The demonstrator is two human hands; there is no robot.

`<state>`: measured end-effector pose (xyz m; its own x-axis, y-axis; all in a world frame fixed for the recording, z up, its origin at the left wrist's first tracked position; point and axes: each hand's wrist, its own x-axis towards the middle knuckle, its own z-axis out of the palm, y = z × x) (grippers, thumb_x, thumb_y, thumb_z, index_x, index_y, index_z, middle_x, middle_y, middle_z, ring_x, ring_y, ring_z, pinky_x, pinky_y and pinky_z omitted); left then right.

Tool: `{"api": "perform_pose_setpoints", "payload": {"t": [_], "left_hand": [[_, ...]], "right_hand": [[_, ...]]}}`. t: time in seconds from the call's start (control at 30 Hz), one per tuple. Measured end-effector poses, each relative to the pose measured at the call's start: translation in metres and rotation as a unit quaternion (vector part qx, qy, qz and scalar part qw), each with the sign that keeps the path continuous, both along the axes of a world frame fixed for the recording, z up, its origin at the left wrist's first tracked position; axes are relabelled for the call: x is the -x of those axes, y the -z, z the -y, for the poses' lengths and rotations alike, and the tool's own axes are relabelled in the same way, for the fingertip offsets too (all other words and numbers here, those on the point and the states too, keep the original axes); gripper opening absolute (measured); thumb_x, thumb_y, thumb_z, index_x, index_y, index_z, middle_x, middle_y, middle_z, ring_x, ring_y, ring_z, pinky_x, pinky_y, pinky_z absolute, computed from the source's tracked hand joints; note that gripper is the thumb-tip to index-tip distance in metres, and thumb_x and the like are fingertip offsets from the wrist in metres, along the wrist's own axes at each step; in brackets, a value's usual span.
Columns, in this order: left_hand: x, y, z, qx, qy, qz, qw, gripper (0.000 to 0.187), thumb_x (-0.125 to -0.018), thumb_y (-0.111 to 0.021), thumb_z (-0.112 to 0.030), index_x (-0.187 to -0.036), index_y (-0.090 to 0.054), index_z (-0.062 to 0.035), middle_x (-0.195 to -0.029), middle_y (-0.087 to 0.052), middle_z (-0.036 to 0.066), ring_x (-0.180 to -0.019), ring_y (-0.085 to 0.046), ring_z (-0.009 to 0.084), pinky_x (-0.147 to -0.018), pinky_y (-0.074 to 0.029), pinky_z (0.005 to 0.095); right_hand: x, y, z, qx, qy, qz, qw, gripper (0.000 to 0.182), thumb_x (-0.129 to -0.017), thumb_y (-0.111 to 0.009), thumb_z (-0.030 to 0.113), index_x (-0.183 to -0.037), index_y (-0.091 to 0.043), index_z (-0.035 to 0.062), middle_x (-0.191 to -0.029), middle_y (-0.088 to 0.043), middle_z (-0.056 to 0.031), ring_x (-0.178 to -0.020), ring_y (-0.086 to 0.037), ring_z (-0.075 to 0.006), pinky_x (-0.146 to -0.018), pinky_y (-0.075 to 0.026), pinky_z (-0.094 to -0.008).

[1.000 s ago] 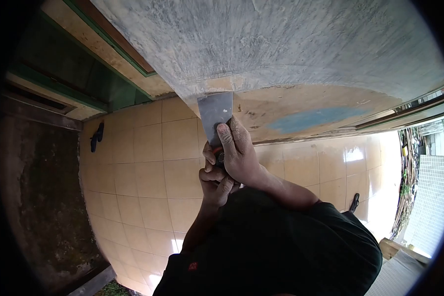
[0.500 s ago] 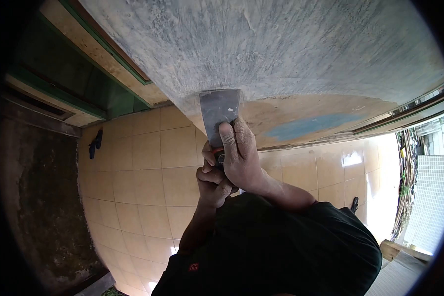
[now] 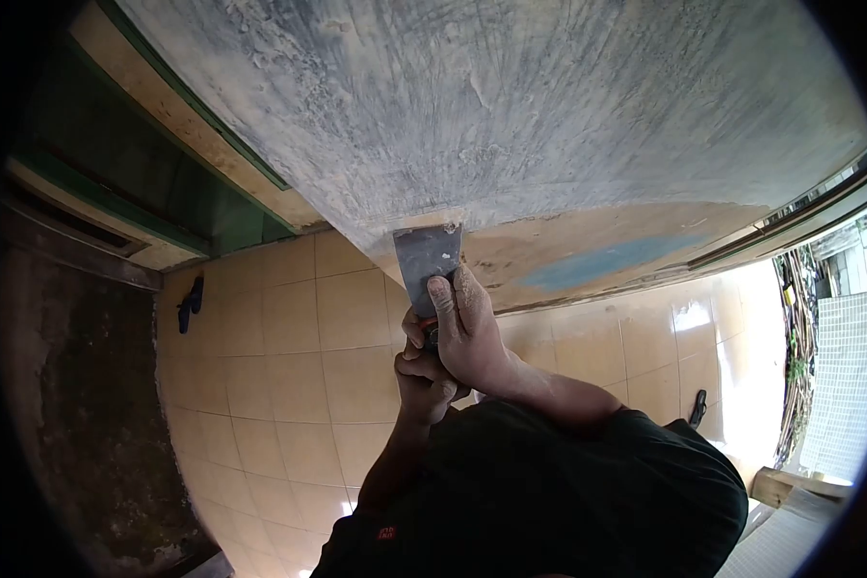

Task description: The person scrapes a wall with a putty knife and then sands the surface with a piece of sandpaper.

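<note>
A wide-bladed scraper [image 3: 426, 260] is pressed with its straight edge against the wall [image 3: 472, 106], at the border between grey paint and a bare tan patch [image 3: 511, 246]. My right hand [image 3: 470, 332] is closed round the scraper, its dusty thumb and fingers lying on the lower blade. Below it, my left hand [image 3: 424, 385] grips the handle end, of which only a small dark and orange part shows. Pale specks of debris stick to the blade.
A faded blue patch [image 3: 607, 262] marks the lower wall. Tan floor tiles [image 3: 270, 318] run beneath. Dark sandals [image 3: 191, 305] lie at left, another shoe [image 3: 698, 408] at right. A green door frame [image 3: 173, 183] stands at left, and piled sticks [image 3: 796, 337] line the right.
Both hands and the scraper have moved down in the view. A small light strip of wall now shows just above the blade's edge. The view has also shifted slightly.
</note>
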<state>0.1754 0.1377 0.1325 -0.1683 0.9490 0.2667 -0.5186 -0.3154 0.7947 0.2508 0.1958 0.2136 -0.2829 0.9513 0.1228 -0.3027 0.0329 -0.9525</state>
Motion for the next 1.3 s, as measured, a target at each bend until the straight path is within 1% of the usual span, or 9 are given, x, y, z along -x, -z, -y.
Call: {"api": "perform_pose_setpoints", "payload": {"t": [0.17,0.27,0.3,0.33,0.4,0.8,0.97,1.03,1.3], "left_hand": [[0.003,-0.009,0.008,0.031,-0.015,-0.073,0.997,0.059,-0.069,-0.060,0.005,-0.121,-0.033,-0.0016,-0.113,-0.048,0.004,-0.094,-0.051,0.0075,-0.072,-0.047,0.0181],[0.004,-0.013,0.004,0.035,-0.001,-0.042,0.999,0.030,-0.067,-0.061,0.010,-0.048,-0.044,-0.0047,-0.116,-0.038,0.007,-0.095,-0.048,0.0116,-0.062,-0.045,0.0233],[0.003,-0.011,0.010,0.044,-0.001,-0.041,0.998,0.030,-0.067,-0.061,0.010,-0.048,-0.044,-0.0047,-0.116,-0.038,0.007,-0.095,-0.048,0.0116,-0.062,-0.045,0.0233],[0.003,-0.011,0.013,0.040,-0.006,-0.050,0.998,0.023,-0.067,-0.063,0.007,-0.072,-0.043,-0.0029,-0.115,-0.042,0.007,-0.096,-0.049,0.0113,-0.068,-0.046,0.0226],[0.002,-0.016,0.007,0.014,-0.017,-0.070,0.997,0.057,-0.068,-0.065,0.001,-0.120,-0.040,0.0006,-0.114,-0.050,0.006,-0.099,-0.052,0.0108,-0.079,-0.048,0.0213],[-0.007,-0.031,0.001,0.008,0.016,0.062,0.998,0.062,-0.070,-0.072,-0.003,-0.122,-0.039,-0.0026,-0.121,-0.045,0.002,-0.107,-0.051,0.0127,-0.088,-0.046,0.0241],[0.000,-0.025,0.005,-0.022,0.045,-0.078,0.996,0.061,-0.071,-0.067,-0.004,-0.123,-0.036,-0.0029,-0.120,-0.043,0.001,-0.107,-0.049,0.0107,-0.089,-0.045,0.0238],[-0.012,-0.045,0.014,0.063,-0.031,0.032,0.997,0.025,-0.065,-0.050,0.014,-0.081,-0.046,-0.0044,-0.109,-0.048,0.008,-0.061,-0.051,0.0054,-0.034,-0.035,0.0157],[0.000,-0.026,0.016,0.006,-0.025,-0.027,0.999,0.021,-0.069,-0.050,0.015,-0.064,-0.041,-0.0027,-0.116,-0.040,0.005,-0.061,-0.051,0.0068,-0.032,-0.034,0.0157]], "right_hand": [[-0.001,-0.003,0.005,0.017,-0.011,-0.036,0.999,0.018,-0.098,-0.036,0.017,-0.096,-0.042,-0.0005,-0.057,-0.048,-0.0071,-0.046,-0.047,-0.0124,-0.044,-0.039,-0.0272],[-0.001,-0.018,-0.005,-0.010,0.001,-0.034,0.999,0.019,-0.098,-0.037,0.018,-0.094,-0.042,-0.0002,-0.057,-0.048,-0.0069,-0.045,-0.047,-0.0123,-0.045,-0.039,-0.0270],[-0.001,-0.020,-0.003,-0.029,0.006,-0.030,0.999,0.020,-0.098,-0.037,0.019,-0.093,-0.042,0.0000,-0.057,-0.048,-0.0067,-0.045,-0.047,-0.0120,-0.045,-0.039,-0.0267],[-0.002,-0.017,0.002,-0.022,0.009,-0.030,0.999,0.020,-0.098,-0.037,0.019,-0.093,-0.042,0.0000,-0.057,-0.048,-0.0067,-0.045,-0.047,-0.0120,-0.045,-0.039,-0.0267],[-0.002,-0.015,0.003,-0.010,0.002,-0.026,1.000,0.021,-0.098,-0.036,0.019,-0.093,-0.042,-0.0001,-0.057,-0.048,-0.0066,-0.045,-0.047,-0.0117,-0.045,-0.039,-0.0263],[0.002,-0.007,0.000,0.008,-0.005,-0.010,1.000,0.020,-0.099,-0.034,0.019,-0.092,-0.040,0.0012,-0.056,-0.048,-0.0049,-0.047,-0.049,-0.0097,-0.045,-0.041,-0.0234],[0.002,-0.009,0.005,-0.005,0.018,0.004,1.000,0.019,-0.099,-0.034,0.017,-0.091,-0.041,0.0005,-0.058,-0.049,-0.0055,-0.048,-0.049,-0.0095,-0.045,-0.041,-0.0232],[0.002,0.003,0.011,0.002,0.013,0.011,1.000,0.019,-0.099,-0.034,0.017,-0.091,-0.041,0.0005,-0.058,-0.049,-0.0055,-0.047,-0.049,-0.0095,-0.045,-0.040,-0.0233],[0.009,0.004,0.012,-0.001,0.019,-0.001,1.000,0.019,-0.098,-0.035,0.017,-0.091,-0.041,0.0002,-0.058,-0.048,-0.0052,-0.047,-0.048,-0.0097,-0.045,-0.040,-0.0237]]}}
